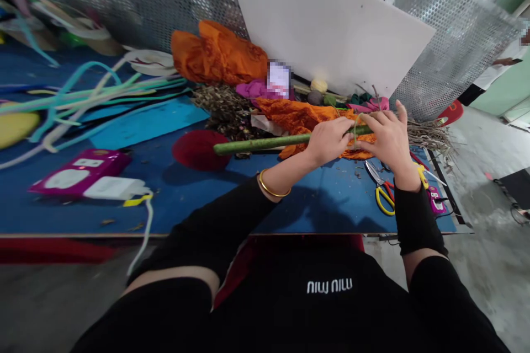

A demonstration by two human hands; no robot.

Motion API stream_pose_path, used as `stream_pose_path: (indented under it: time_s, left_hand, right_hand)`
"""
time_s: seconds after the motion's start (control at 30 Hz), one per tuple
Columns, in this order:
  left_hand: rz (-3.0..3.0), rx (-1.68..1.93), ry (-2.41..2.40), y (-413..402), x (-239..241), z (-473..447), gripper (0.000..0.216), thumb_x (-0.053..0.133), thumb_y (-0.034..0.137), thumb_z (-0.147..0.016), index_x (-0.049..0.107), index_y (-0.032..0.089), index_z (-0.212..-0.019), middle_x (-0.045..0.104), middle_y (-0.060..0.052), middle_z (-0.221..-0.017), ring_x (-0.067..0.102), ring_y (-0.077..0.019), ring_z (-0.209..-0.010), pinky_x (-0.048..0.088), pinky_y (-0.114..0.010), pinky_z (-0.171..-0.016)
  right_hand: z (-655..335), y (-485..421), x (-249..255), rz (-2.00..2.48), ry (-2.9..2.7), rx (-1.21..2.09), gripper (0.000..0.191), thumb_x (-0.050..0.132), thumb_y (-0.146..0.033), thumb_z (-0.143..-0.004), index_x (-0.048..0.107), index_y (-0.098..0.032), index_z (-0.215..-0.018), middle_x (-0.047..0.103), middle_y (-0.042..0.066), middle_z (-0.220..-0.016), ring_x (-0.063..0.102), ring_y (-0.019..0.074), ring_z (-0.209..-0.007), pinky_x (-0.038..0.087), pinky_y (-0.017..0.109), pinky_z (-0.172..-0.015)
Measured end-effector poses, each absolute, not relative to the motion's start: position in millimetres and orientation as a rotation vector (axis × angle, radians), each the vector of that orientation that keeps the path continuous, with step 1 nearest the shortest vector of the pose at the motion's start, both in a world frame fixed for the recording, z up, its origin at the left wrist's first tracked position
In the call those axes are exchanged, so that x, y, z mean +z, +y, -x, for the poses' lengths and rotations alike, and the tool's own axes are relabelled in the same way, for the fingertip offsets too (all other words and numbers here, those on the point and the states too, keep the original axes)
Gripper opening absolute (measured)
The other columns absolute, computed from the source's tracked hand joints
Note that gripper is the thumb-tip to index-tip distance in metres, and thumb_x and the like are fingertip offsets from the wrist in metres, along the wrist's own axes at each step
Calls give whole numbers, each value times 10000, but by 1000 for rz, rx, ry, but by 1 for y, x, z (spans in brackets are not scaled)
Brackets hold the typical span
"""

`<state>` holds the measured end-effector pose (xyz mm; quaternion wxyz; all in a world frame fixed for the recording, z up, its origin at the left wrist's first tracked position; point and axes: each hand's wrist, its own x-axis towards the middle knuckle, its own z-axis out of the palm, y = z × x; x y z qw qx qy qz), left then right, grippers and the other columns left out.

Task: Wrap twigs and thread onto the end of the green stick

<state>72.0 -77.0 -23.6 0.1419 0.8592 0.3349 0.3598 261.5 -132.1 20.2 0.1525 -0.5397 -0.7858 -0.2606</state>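
Observation:
A long green stem (pixel 265 143) lies level above the blue table (pixel 199 193), its left end pointing toward a dark red round pad (pixel 201 149). My left hand (pixel 329 140) is closed around the stem near its right end. My right hand (pixel 387 135) rests over the same end with fingers curled, pinching a thin green strand wound about the stem. Dry twigs (pixel 430 135) stick out to the right of my right hand. Orange cloth (pixel 302 116) lies just behind both hands.
Scissors with yellow handles (pixel 383 190) lie by my right wrist. More orange cloth (pixel 219 55), dried plants (pixel 223 107) and a leaning white board (pixel 327 22) are behind. Coloured strips (pixel 83 99) and a magenta power strip (pixel 78 171) lie left. A perforated metal screen (pixel 455 27) stands behind the table.

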Motion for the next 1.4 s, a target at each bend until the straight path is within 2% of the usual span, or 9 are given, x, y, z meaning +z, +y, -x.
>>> stream_pose_path:
  time_s: [0.23, 0.4, 0.7, 0.83, 1.0, 1.07, 1.17, 1.27, 1.4]
  left_hand:
    - [-2431, 1074, 915, -73, -24, -70, 427, 528, 148, -917, 739, 175, -1287, 796, -99, -1210, 734, -258, -1135, 561, -356, -985]
    - [-2409, 1055, 902, -71, -22, -68, 398, 541, 172, -926, 749, 192, -1265, 799, -88, -1218, 735, -259, -1146, 566, -365, -1007]
    - [-2307, 1060, 780, -73, -11, -58, 363, 615, 207, -943, 772, 165, -1267, 805, -105, -1284, 735, -269, -1200, 543, -394, -1095]
    - [-2245, 1070, 722, -71, -4, -47, 356, 616, 224, -932, 785, 163, -1240, 815, -96, -1255, 740, -265, -1161, 548, -392, -1075]
    - [-2172, 1089, 649, -71, 5, -39, 367, 598, 266, -914, 793, 127, -1191, 817, -101, -1220, 743, -257, -1136, 550, -370, -1063]
    - [-2150, 1087, 623, -72, 7, -38, 367, 593, 280, -906, 795, 130, -1172, 819, -94, -1185, 748, -244, -1087, 567, -357, -1031]
    - [-2133, 1076, 595, -74, 9, -35, 371, 585, 294, -899, 795, 129, -1157, 822, -76, -1043, 748, -218, -928, 592, -343, -934]
    - [-2128, 1064, 559, -77, 12, -29, 349, 597, 298, -900, 796, 133, -1135, 823, -78, -1064, 747, -216, -949, 594, -338, -930]
    - [-2094, 986, 493, -79, 18, -21, 353, 611, 284, -914, 791, 118, -1168, 822, -94, -1109, 758, -213, -1001, 600, -318, -934]
  right_hand:
    - [-254, -147, 24, 1457, -2170, -767, 295, 577, -336, -1033, 722, -275, -1283, 754, 61, -1217, 670, 280, -1173, 268, 629, -1327]
    - [-250, -145, 23, 1335, -2165, -715, 376, 456, -137, -994, 758, -282, -1165, 759, 44, -1177, 699, 238, -1138, 301, 626, -1322]
    - [-263, -156, -20, 1030, -1316, -705, 298, 499, -340, -1044, 630, -264, -1299, 649, 121, -1210, 631, 322, -1300, 514, 618, -1162]
    - [-267, -146, -67, 1025, -989, -328, 252, 546, -415, -1017, 629, -275, -1209, 646, 96, -1177, 698, 255, -1089, 582, 551, -1091]
    - [-251, -102, -83, 1046, -1314, 508, 405, 797, -485, -810, 729, -261, -1140, 758, 77, -1238, 673, 264, -1297, 443, 491, -1281]
    - [-243, -87, -79, 935, -1353, 754, 369, 888, -494, -726, 766, -258, -983, 794, 37, -1065, 715, 250, -1171, 515, 434, -1191]
    - [-233, -79, -74, 870, -1329, 943, 418, 925, -586, -678, 696, -237, -696, 696, -17, -690, 695, 186, -758, 606, 352, -828]
    - [-228, -83, -77, 873, -1275, 1013, 576, 827, -747, -723, 580, -237, -616, 474, -73, -502, 440, 96, -457, 487, 297, -548]
    - [-228, -84, -84, 935, -1209, 1135, 609, 817, -783, -692, 551, -239, -626, 282, -124, -468, 210, 48, -405, 280, 253, -441]
